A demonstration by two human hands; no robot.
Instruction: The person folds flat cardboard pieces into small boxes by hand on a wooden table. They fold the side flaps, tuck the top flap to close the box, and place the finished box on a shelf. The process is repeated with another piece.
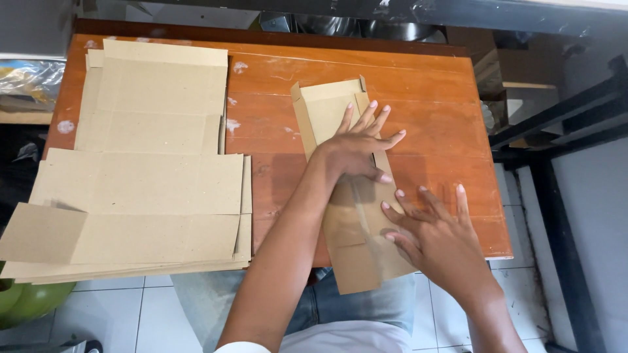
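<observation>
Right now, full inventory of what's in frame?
folded cardboard blank: one, brown, table centre, near end overhanging the front edge
flat cardboard blanks: stack, exact count unclear, brown, left half of table
wooden table: one, orange-brown, scuffed with pale marks
metal pots: at least two, silver, behind the table's far edge
plastic wrap: one, clear, far left
round green object: one, green, lower left on the floor
tiled floor: white
left hand: flat, fingers spread on the folded blank
right hand: flat, fingers spread at the blank's right edge
</observation>
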